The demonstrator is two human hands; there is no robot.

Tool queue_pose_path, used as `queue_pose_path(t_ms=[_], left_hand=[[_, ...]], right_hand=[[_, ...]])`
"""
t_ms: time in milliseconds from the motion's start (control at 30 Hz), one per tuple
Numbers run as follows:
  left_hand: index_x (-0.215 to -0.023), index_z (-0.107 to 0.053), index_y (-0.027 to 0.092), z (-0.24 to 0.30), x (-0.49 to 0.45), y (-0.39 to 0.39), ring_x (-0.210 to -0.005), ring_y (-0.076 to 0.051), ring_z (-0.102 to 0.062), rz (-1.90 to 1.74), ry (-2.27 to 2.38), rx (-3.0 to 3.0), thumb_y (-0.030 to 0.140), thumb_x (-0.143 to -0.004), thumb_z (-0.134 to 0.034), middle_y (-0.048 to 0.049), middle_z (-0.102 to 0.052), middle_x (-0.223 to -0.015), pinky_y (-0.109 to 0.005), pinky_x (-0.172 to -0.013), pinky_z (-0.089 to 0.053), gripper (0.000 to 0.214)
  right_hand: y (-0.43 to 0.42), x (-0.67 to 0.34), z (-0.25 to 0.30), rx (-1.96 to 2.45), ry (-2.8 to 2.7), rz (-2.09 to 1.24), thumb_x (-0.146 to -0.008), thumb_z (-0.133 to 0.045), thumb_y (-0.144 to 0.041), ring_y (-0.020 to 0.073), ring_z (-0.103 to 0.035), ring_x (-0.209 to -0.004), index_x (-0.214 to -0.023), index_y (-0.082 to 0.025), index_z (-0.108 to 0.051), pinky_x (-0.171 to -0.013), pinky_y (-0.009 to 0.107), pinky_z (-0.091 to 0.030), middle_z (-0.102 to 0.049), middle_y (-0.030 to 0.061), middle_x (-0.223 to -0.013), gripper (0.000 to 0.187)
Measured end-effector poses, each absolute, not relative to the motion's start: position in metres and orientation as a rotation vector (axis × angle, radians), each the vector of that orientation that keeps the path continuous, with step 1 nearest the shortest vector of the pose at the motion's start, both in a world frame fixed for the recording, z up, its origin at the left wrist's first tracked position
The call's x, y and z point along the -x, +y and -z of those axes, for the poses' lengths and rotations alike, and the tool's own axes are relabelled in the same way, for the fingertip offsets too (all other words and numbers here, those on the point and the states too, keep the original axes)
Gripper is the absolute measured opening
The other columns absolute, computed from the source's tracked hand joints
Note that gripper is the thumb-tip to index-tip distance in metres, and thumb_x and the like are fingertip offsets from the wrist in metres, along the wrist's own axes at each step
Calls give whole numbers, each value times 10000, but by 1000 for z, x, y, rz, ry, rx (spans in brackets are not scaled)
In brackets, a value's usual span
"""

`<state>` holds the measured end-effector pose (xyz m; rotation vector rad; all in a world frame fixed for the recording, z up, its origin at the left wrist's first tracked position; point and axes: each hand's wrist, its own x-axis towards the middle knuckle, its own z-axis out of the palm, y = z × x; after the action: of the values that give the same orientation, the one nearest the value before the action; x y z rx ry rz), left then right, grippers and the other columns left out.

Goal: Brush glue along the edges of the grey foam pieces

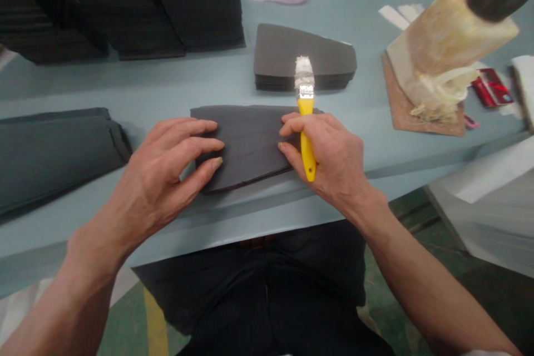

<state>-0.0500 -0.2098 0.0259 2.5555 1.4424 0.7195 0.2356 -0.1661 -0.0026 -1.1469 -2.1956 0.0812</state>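
The step in hand looks like squaring up the dark sheets (250,144), which lie flat on the bench (167,86) between the 2 hands. The left hand (161,161) has its grip spread at their left end; the right hand (329,150) has its grip closed around the yellow-handled brush (307,144) (whitish bristles pointing away), fingertips at the right end. The next move probably calls for aligned edges before any brushing.

the brush handle (307,147) looks like smooth, shiny plastic. its band (306,92) is shiny metal, and its bristles (303,69) look rough. the dark sheets (248,144) look matt. the pot (446,39) looks like smeary, lumpy plastic. the table (187,81) looks smooth.
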Motion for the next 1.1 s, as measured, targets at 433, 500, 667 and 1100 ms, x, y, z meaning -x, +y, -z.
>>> queue_pose_path(t_ms=[433,500,667,1100], left_hand=[[-1235,-674,318,-22,40,-207,-1339,-272,-653,-696,1490,-2542,340,-1044,-623,-31,-689,-1446,-479,-1206,-508,199],[-1237,-673,330,-21,38,-207,-1347,-272,-648,-695,1504,-2533,352,-1049,-612,-20,-687,-1449,-487,-1209,-507,199],[-1227,-674,327,-21,34,-206,-1369,-289,-637,-669,1535,-2523,395,-1045,-614,-13,-686,-1451,-523,-1229,-478,203],[-1244,-676,333,-24,16,-195,-1388,-294,-624,-700,1498,-2554,411,-1039,-620,-11,-676,-1463,-513,-1222,-481,227]], right_hand=[[-168,-235,4,1194,-2207,-131,-995,-638,-243,282,-718,-1072,-1128,-237,-677,-982,449,-551,-788,86,-1205,139],[-168,-235,3,1210,-2208,-147,-999,-632,-240,285,-713,-1093,-1135,-233,-676,-989,450,-550,-780,92,-1223,143],[-168,-236,5,1225,-2219,-144,-998,-633,-240,294,-695,-1126,-1163,-232,-676,-985,448,-549,-771,96,-1246,170],[-169,-235,1,1239,-2229,-130,-1025,-592,-254,269,-694,-1140,-1152,-242,-687,-1029,431,-539,-783,74,-1211,159]])
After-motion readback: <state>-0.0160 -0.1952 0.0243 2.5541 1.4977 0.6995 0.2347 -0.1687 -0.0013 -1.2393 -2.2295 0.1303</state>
